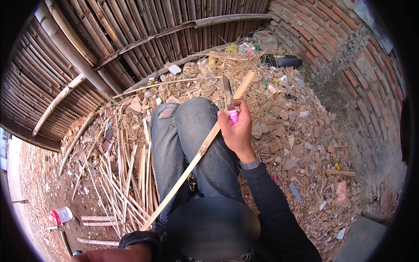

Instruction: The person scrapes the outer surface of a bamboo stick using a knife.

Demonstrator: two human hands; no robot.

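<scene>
A long, pale split-bamboo strip lies slantwise across my jeans-clad legs, with a darker node about midway. My right hand is closed around the pink handle of a knife, whose blade points away from me. The strip passes beneath this hand, by the thumb, and its far end sticks out beyond the knife. At the lower left edge is my left hand, cut off by the picture. The strip's near end runs down to that sleeve; whether the left fingers hold anything is hidden.
Several bamboo strips lie piled left of my legs. Farther left sits a white tub with red trim. Rubble and straw cover the ground. A bamboo wall stands ahead, a brick wall at the right, and a black case between them.
</scene>
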